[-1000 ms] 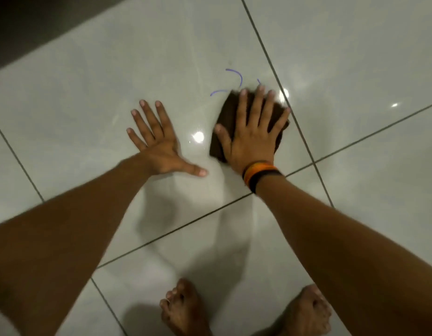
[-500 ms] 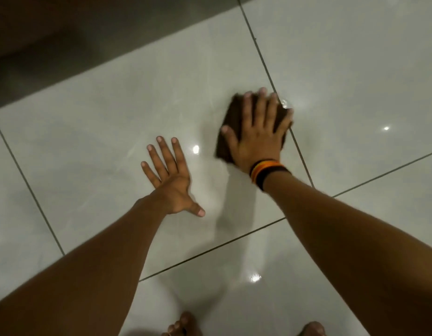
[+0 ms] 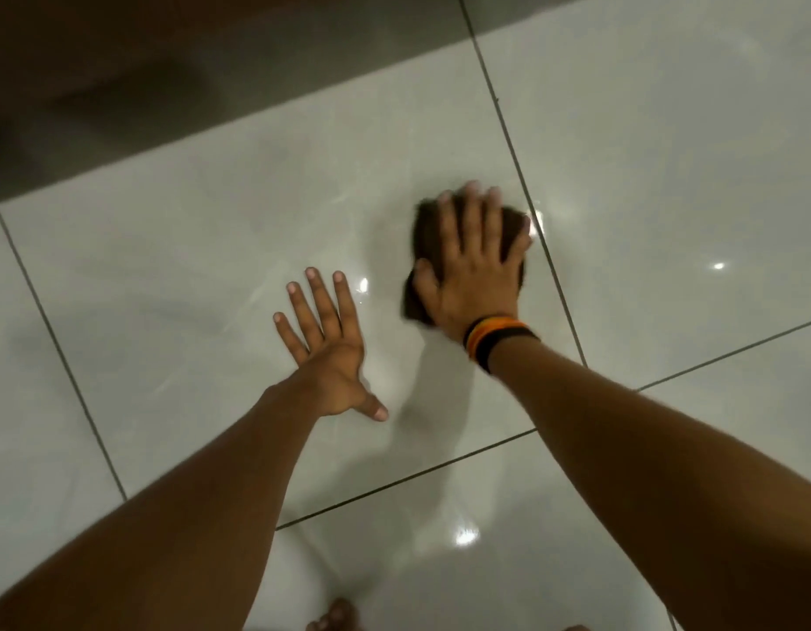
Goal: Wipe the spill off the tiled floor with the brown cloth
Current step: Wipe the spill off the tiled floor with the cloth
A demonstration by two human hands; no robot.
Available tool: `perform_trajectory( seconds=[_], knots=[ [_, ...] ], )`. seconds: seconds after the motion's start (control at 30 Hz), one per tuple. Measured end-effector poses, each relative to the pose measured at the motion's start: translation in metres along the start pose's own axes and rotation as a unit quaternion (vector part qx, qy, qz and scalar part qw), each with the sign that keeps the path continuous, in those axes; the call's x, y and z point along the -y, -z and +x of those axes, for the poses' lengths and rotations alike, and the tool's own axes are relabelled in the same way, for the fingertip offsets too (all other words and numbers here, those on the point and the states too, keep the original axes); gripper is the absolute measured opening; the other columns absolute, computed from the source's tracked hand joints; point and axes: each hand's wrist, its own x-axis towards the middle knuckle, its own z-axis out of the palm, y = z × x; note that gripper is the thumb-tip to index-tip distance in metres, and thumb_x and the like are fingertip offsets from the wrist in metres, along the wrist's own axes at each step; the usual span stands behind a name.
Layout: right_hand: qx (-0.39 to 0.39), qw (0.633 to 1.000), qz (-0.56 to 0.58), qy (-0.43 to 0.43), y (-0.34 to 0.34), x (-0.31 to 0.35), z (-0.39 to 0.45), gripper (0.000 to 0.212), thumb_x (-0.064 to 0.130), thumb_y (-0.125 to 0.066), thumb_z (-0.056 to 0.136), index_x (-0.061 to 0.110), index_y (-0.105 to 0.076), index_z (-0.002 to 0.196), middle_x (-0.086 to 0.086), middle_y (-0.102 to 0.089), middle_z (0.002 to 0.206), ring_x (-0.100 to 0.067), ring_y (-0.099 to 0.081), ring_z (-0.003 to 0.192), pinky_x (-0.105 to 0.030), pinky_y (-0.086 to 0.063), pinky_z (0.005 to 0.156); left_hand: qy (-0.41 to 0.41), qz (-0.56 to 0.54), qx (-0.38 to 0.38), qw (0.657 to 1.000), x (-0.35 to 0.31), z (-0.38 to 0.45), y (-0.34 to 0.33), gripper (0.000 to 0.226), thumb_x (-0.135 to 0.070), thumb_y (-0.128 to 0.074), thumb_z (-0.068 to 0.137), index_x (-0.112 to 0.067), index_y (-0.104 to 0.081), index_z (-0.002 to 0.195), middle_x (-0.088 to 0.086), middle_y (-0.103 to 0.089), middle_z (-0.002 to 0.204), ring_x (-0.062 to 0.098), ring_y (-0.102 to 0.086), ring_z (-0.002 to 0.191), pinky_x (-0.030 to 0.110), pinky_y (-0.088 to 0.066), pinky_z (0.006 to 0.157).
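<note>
Crumpled, blurred brown cloth has slid left under right hand.

Dim indoor light; small white glare spots dot the glossy tiled floor. Upper left falls into dark shadow; the right hand is motion-blurred.

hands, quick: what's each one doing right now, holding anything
Left hand: open, fingers spread flat on the tiled floor, holding nothing.
Right hand: open, palm pressed on the brown cloth, no closed grip around it.
</note>
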Motion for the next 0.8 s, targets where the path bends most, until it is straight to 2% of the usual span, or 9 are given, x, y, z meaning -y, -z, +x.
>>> perform_trajectory(
  seconds=[0.07, 0.17, 0.27, 0.37, 0.43, 0.5, 0.6, 0.67, 0.8],
  knots=[
    [0.018, 0.990, -0.034, 0.133, -0.002, -0.003, -0.032, 0.082, 0.057, -0.039, 0.096, 0.022, -0.015, 0.166, -0.014, -0.012, 0.175, -0.038, -0.008, 0.162, -0.074, -0.004, 0.123, 0.008, -0.004, 0.003, 1.000, -0.002, -0.001, 0.002, 0.187, -0.063, -0.097, 0.045, -0.008, 0.051, 0.144, 0.029, 0.058, 0.147, 0.050, 0.056, 0.130, 0.068, 0.025, 0.113],
    [0.048, 0.983, -0.042, 0.170, -0.001, -0.041, -0.063, 0.082, 0.056, -0.047, 0.094, 0.026, -0.019, 0.165, -0.010, -0.015, 0.175, -0.035, -0.012, 0.162, -0.071, -0.007, 0.124, 0.011, -0.003, 0.015, 1.000, -0.002, -0.002, 0.002, 0.186, -0.063, -0.097, 0.046, -0.009, 0.054, 0.141, 0.028, 0.062, 0.144, 0.051, 0.057, 0.130, 0.071, 0.022, 0.116],
    [0.036, 0.997, -0.036, 0.053, 0.006, -0.057, -0.029, 0.080, 0.055, -0.039, 0.094, 0.025, -0.018, 0.165, -0.012, -0.016, 0.174, -0.036, -0.012, 0.161, -0.072, -0.006, 0.124, 0.003, -0.004, 0.011, 1.000, 0.000, -0.001, 0.001, 0.185, -0.062, -0.097, 0.048, -0.010, 0.055, 0.140, 0.027, 0.064, 0.141, 0.050, 0.058, 0.128, 0.070, 0.024, 0.113],
    [0.009, 0.996, 0.010, -0.092, 0.021, -0.034, 0.046, 0.083, 0.056, -0.026, 0.093, 0.021, -0.009, 0.166, -0.013, -0.005, 0.176, -0.037, -0.001, 0.162, -0.075, -0.002, 0.122, -0.001, -0.011, 0.005, 1.000, 0.002, 0.001, -0.001, 0.187, -0.063, -0.097, 0.045, -0.010, 0.054, 0.141, 0.026, 0.064, 0.142, 0.051, 0.056, 0.132, 0.069, 0.026, 0.112],
    [0.000, 0.994, 0.011, -0.104, 0.027, -0.009, 0.086, 0.083, 0.057, -0.023, 0.092, 0.021, -0.007, 0.166, -0.013, -0.004, 0.176, -0.037, 0.000, 0.162, -0.075, -0.002, 0.122, -0.001, -0.011, 0.011, 1.000, 0.003, 0.003, -0.002, 0.188, -0.063, -0.097, 0.043, -0.010, 0.054, 0.141, 0.024, 0.066, 0.140, 0.050, 0.057, 0.131, 0.069, 0.029, 0.110],
    [-0.006, 0.999, -0.019, -0.025, 0.026, 0.009, 0.091, 0.082, 0.056, -0.026, 0.094, 0.020, -0.011, 0.166, -0.013, -0.009, 0.175, -0.038, -0.005, 0.162, -0.075, -0.004, 0.122, 0.000, -0.013, 0.009, 1.000, 0.004, 0.004, -0.002, 0.187, -0.061, -0.097, 0.045, -0.011, 0.055, 0.141, 0.023, 0.067, 0.139, 0.050, 0.058, 0.131, 0.069, 0.028, 0.112],
    [0.012, 0.980, -0.066, 0.190, 0.022, 0.000, 0.037, 0.080, 0.055, -0.038, 0.096, 0.021, -0.018, 0.165, -0.012, -0.016, 0.174, -0.038, -0.012, 0.161, -0.074, -0.008, 0.122, -0.004, -0.020, 0.005, 1.000, 0.002, 0.001, -0.001, 0.185, -0.059, -0.098, 0.048, -0.011, 0.055, 0.141, 0.023, 0.067, 0.140, 0.050, 0.058, 0.131, 0.070, 0.025, 0.116],
    [0.037, 0.970, -0.082, 0.226, 0.016, -0.034, -0.001, 0.080, 0.055, -0.042, 0.095, 0.024, -0.019, 0.165, -0.010, -0.018, 0.174, -0.035, -0.014, 0.161, -0.072, -0.009, 0.123, -0.005, -0.019, 0.009, 1.000, 0.002, 0.000, 0.001, 0.183, -0.058, -0.097, 0.051, -0.010, 0.055, 0.140, 0.023, 0.067, 0.140, 0.049, 0.058, 0.131, 0.070, 0.023, 0.116],
    [0.056, 0.997, -0.043, 0.015, 0.021, -0.065, 0.015, 0.081, 0.057, -0.028, 0.095, 0.024, -0.011, 0.166, -0.012, -0.006, 0.176, -0.037, -0.003, 0.162, -0.074, -0.003, 0.123, 0.004, -0.009, 0.006, 1.000, 0.004, 0.000, -0.001, 0.185, -0.060, -0.098, 0.049, -0.009, 0.056, 0.139, 0.025, 0.066, 0.140, 0.050, 0.057, 0.131, 0.072, 0.023, 0.115]
  ],
)
